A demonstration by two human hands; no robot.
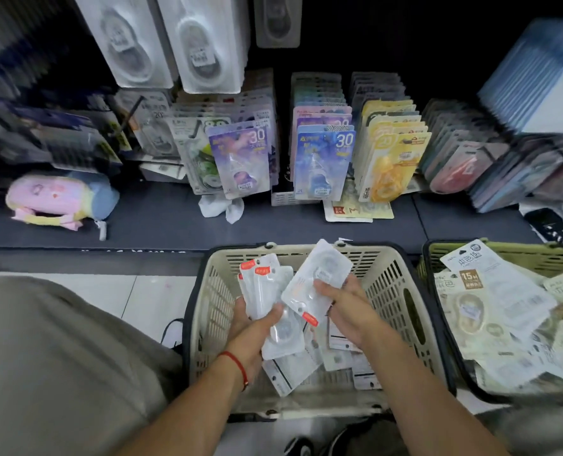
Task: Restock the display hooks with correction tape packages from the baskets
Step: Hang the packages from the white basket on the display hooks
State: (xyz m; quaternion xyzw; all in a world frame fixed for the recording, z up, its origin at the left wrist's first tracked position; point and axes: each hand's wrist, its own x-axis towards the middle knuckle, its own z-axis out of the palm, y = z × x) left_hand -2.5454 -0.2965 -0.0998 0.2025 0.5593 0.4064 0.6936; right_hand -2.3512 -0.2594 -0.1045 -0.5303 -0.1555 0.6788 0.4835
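Observation:
Over a beige basket [402,284] my left hand [254,320] grips a small stack of white correction tape packages [263,284] with orange tabs. Beside it, my right hand [342,307] holds a single white package [319,274], tilted with its orange tab pointing down. More white packages [306,366] lie loose in the bottom of the basket. Above, white blister packages [204,41] hang on display hooks at the top of the rack.
A green basket [444,251] at the right holds cream packages marked 15. On the dark shelf [158,218] stand rows of coloured tape packages [323,159], with a pink plush pouch [53,199] at the left. My knee [43,357] is at the lower left.

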